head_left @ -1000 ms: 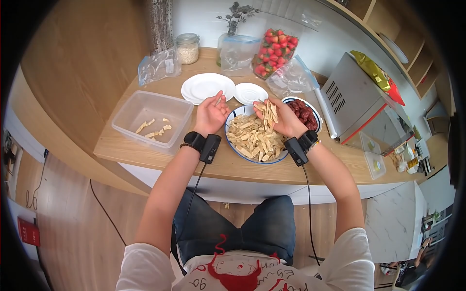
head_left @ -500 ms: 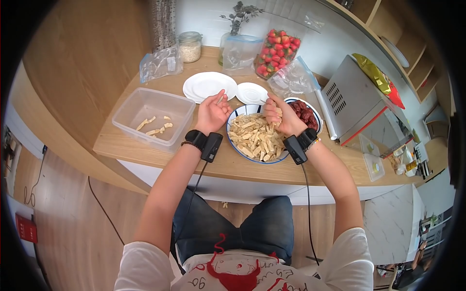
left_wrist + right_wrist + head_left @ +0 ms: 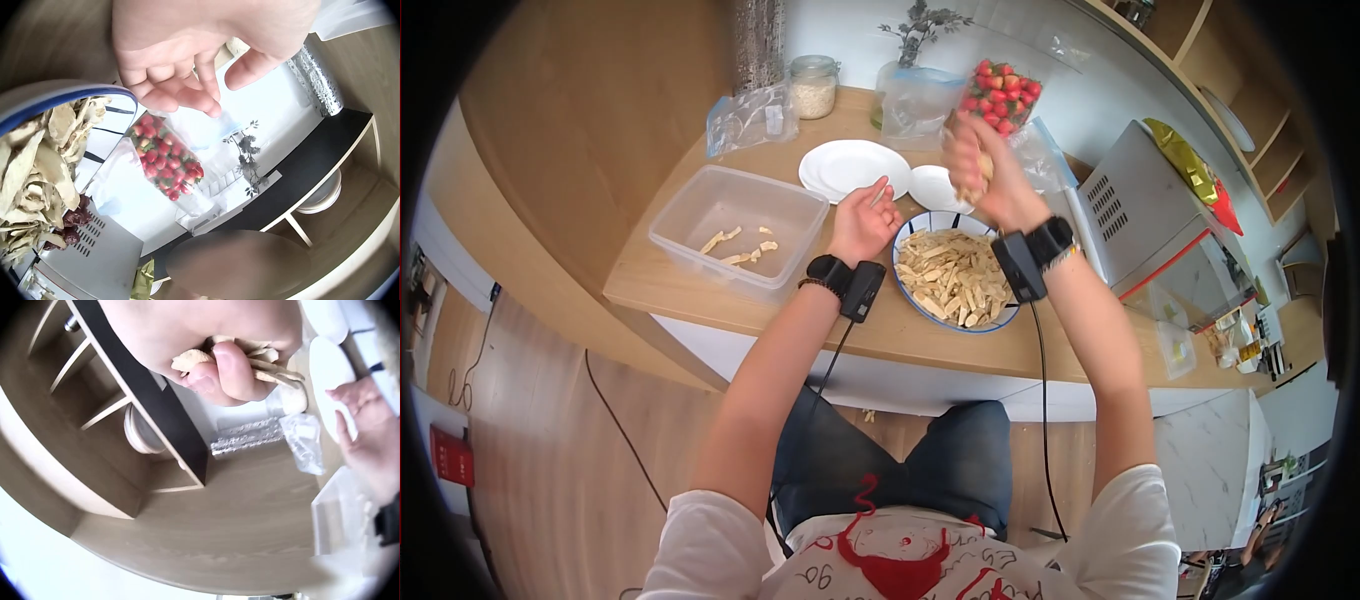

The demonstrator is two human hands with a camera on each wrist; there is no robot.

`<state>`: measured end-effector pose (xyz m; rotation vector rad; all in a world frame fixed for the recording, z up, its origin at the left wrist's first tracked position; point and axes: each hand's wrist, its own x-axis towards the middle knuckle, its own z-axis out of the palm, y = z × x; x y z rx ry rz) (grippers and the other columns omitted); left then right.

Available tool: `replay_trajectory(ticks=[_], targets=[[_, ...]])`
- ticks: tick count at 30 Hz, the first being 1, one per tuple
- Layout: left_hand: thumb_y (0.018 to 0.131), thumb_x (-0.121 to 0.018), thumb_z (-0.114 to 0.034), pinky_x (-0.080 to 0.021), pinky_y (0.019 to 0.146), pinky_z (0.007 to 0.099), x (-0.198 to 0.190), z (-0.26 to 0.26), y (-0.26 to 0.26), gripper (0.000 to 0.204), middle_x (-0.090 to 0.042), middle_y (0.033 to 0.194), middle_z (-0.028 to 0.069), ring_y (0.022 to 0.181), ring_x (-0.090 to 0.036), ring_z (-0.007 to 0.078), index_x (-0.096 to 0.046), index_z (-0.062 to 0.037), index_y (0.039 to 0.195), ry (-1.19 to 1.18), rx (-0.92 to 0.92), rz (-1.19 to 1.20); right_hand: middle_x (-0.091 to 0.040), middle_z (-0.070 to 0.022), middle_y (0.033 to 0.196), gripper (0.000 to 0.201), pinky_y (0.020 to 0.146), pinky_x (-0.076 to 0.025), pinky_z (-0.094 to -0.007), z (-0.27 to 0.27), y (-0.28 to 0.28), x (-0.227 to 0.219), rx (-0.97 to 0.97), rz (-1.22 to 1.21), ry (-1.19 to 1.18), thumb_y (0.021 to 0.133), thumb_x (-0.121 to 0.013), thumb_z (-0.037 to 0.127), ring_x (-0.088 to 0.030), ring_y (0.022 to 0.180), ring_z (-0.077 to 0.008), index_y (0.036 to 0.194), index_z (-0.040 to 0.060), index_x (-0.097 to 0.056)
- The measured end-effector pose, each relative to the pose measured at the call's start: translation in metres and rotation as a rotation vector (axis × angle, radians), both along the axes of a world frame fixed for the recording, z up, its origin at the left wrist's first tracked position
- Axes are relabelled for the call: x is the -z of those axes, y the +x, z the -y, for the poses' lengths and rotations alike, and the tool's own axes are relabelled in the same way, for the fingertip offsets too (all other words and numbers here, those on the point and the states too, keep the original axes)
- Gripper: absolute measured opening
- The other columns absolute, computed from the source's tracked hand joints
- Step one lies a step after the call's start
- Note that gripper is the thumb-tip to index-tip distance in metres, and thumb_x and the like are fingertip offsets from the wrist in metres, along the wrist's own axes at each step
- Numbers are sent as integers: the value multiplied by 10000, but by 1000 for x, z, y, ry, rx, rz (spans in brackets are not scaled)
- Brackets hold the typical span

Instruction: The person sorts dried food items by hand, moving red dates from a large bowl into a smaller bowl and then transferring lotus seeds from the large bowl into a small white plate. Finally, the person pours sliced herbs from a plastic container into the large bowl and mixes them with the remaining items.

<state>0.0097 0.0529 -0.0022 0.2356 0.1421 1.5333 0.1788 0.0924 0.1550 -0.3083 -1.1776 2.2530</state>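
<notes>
My right hand (image 3: 992, 178) is raised over the far right side of a blue-rimmed white bowl (image 3: 1000, 320), its fingers curled round a bunch of pale dried slices (image 3: 190, 360). In the right wrist view, ends of the slices stick out between the fingers. The bowl is heaped with more dried slices (image 3: 948, 275). My left hand (image 3: 866, 222) stays palm up beside the bowl's left rim, fingers loosely bent with nothing in them. To its left, a clear plastic box (image 3: 730, 208) has a few pale pieces (image 3: 740, 257) on its bottom.
White plates (image 3: 855, 165) lie behind the left hand. Farther back stand a grain jar (image 3: 813, 92), a clear container of strawberries (image 3: 1005, 95) and clear plastic bags (image 3: 920, 105). A grey oven (image 3: 1135, 210) is at right. Dark red dried fruit (image 3: 74, 225) shows past the bowl.
The right hand has curled its fingers round the slices and risen up and away from the bowl. The left hand keeps its place and loose shape while the view has shifted slightly.
</notes>
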Motion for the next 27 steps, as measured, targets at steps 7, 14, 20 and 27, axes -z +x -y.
replay_trajectory(ticks=[7,14,20,27], targets=[[846,-517,-191,-457,804,354,-2,8,6,317,-571,917,59,824,-558,210,-503,-63,1136,52,-183,-243,-375,39,560,336,372,-231,-203,61,-124,-37,-17,280,610,907,-513,356,-320,446,-52,684,111,-460],[834,-526,-178,-491,798,359,7,30,0,294,-605,926,87,884,-603,218,-530,-59,1102,193,-248,-717,-517,-21,595,467,490,-387,-275,78,-198,16,-133,552,1180,915,-440,459,-476,537,-128,717,58,-573],[806,-569,-82,-506,746,323,5,49,2,272,-619,927,85,845,-609,178,-543,-41,1074,127,-407,-1233,-605,-35,824,378,705,-459,-266,68,-206,42,-331,663,1358,938,-447,379,-545,763,-119,910,40,-611],[775,-634,-27,-515,697,291,-21,48,0,292,-626,932,83,815,-606,140,-548,-21,1054,152,-420,-1299,-656,-61,992,261,815,-462,-282,46,-189,37,-299,497,1342,936,-417,178,-610,923,-146,1040,33,-607]])
